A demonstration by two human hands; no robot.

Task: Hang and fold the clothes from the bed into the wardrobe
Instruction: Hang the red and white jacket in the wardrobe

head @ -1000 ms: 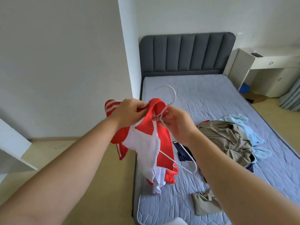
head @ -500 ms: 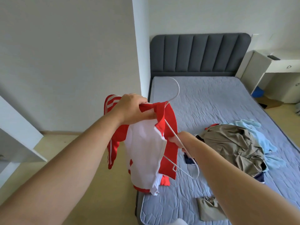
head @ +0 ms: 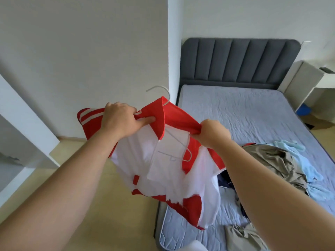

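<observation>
step: hanging. jacket (head: 168, 124) is held in the air over the near corner of the bed (head: 244, 115), with the hanger (head: 168, 96) inside it and its hook out at the collar. left hand (head: 121, 120) is clenched on fabric by the collar; right hand (head: 212, 133) pinches the other shoulder, pulled taut. next, judged: shoulder to be seated over the hanger arm. jacket: slick red shell, thin white lining. hanger: thin, white, rounded.

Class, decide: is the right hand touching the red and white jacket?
Touching. The head view shows the right hand pinching shoulder fabric of the red and white jacket between curled fingers.
</observation>
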